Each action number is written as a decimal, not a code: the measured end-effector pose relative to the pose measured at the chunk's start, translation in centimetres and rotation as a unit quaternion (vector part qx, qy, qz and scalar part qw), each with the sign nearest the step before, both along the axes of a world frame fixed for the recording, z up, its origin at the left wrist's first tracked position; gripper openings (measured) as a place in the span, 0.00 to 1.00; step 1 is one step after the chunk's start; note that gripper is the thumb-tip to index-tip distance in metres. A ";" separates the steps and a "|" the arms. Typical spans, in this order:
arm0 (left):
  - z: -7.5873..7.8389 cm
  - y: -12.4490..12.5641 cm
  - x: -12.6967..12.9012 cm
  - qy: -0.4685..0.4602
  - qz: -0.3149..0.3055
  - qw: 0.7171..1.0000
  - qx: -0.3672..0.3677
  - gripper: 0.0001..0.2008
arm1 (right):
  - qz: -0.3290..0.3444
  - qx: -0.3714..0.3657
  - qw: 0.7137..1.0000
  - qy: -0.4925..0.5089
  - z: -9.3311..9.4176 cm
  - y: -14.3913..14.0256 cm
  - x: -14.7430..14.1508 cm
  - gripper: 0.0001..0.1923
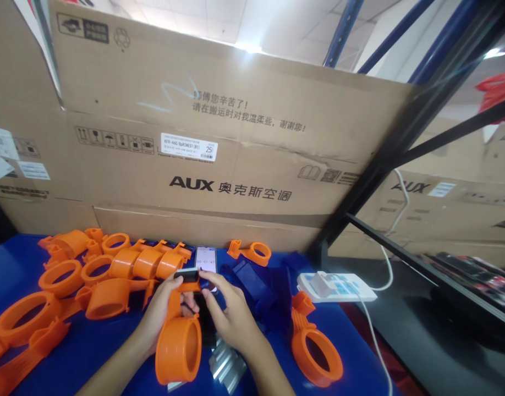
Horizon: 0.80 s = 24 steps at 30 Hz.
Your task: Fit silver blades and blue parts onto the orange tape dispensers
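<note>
Held just above the table, low and central in view: orange plastic piece with a thick round ring and an arm (170, 352). Ring toward six o'clock, arm running away toward twelve. At the arm's far end, black block with a pale toothed edge (187, 275).

Clock read from the held piece. At ten o'clock, left hand (158, 308), closed around the arm, thumb against the block's left end; holding the piece. At two o'clock, right hand (231, 308), index finger at the block's right end, thumb bent just below, narrow gap between. Contact partly hidden; cannot tell whether gripping or only steadying.

At four, beside the right forearm: ridged silver metal strips (226, 367). Just past twelve, beyond the hands: upright-lying smartphone with a lit pale screen (206, 256). At two, heaped: dark blue flat-sided pieces (256, 283).

From nine round to eleven, crowded close together: many similar orange plastic ring pieces (108, 300). Toward one-thirty, set apart near the carton: single small-looking orange ring piece (250, 253). At three: another loose orange ring piece (300, 352), lying flat.

Between two and three: white rectangular power strip (362, 289) with a white plug seated in it (322, 285). Under most of this, bright blue table surface (351, 352). Across twelve, standing behind: large brown cardboard carton printed AUX (244, 159). Past two: slanting black metal rack post (362, 187).
</note>
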<state>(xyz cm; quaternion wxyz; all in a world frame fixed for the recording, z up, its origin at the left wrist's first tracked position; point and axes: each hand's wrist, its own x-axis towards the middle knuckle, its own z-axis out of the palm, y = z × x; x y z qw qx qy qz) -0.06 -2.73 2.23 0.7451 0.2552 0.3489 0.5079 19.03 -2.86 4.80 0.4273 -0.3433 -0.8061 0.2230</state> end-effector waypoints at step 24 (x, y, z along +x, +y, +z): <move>-1.7 -0.1 0.6 0.122 0.079 0.981 0.132 0.14 | -0.089 0.077 0.992 0.036 -1.3 -0.2 -1.3 0.05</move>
